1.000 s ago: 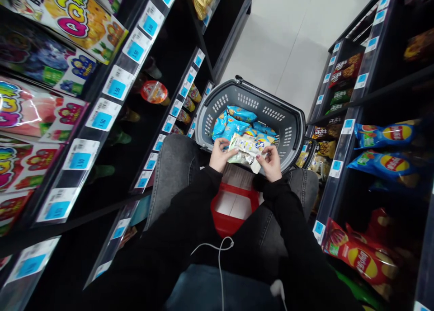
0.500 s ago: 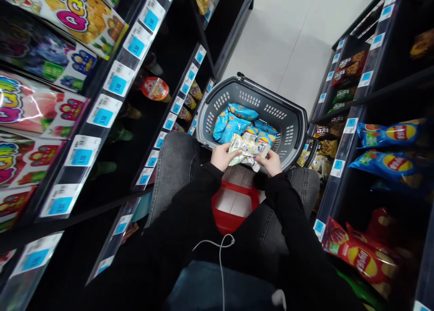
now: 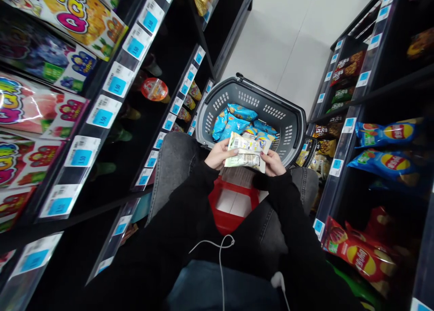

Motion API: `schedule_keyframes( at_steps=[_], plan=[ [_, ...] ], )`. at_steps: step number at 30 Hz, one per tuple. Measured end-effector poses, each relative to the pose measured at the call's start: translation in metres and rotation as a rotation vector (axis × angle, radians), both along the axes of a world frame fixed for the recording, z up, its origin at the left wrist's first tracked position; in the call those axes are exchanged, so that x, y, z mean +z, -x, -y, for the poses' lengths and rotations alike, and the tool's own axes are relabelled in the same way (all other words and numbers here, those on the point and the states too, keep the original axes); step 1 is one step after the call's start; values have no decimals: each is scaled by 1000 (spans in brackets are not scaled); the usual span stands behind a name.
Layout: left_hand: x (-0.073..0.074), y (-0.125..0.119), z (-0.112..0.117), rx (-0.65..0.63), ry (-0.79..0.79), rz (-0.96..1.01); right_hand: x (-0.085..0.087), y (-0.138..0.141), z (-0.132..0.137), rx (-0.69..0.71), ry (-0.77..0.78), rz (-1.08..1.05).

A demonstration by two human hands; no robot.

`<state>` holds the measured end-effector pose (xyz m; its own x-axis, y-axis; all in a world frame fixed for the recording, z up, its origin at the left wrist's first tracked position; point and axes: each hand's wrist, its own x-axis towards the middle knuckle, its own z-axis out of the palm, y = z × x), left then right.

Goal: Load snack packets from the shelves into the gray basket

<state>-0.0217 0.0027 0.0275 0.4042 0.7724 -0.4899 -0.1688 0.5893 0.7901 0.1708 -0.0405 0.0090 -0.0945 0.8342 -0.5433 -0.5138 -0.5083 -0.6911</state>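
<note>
Both hands hold a small stack of pale snack packets (image 3: 247, 153) above my knees. My left hand (image 3: 219, 154) grips the stack's left end with curled fingers. My right hand (image 3: 273, 163) pinches its right end. Just beyond the packets stands a grey shopping basket (image 3: 291, 121) on the floor, with several blue chip bags (image 3: 233, 120) inside. I sit on a red stool (image 3: 230, 207), legs in grey jeans on either side.
Black shelves line both sides of the narrow aisle. On the left are candy bags (image 3: 71, 17), blue price tags and a cup (image 3: 154, 89). On the right are blue (image 3: 389, 132) and red chip bags (image 3: 359, 256). White tile floor (image 3: 291, 35) lies beyond the basket.
The packets were fanned and crumpled between my hands; now they lie squared into a flatter stack, held slightly nearer to me. The basket has not moved.
</note>
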Motion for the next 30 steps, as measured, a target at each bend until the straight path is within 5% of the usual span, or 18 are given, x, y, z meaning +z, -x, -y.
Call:
schedule_keyframes(
  at_steps=[13, 22, 30],
  plan=[
    [-8, 3, 1, -70, 6, 37, -2, 2, 2, 57, 34, 103],
    [-5, 4, 3, -204, -59, -213, -6, -12, 6, 160, -78, 219],
    [-15, -4, 8, 6, 133, -3, -12, -16, 3, 168, -39, 216]
  ],
)
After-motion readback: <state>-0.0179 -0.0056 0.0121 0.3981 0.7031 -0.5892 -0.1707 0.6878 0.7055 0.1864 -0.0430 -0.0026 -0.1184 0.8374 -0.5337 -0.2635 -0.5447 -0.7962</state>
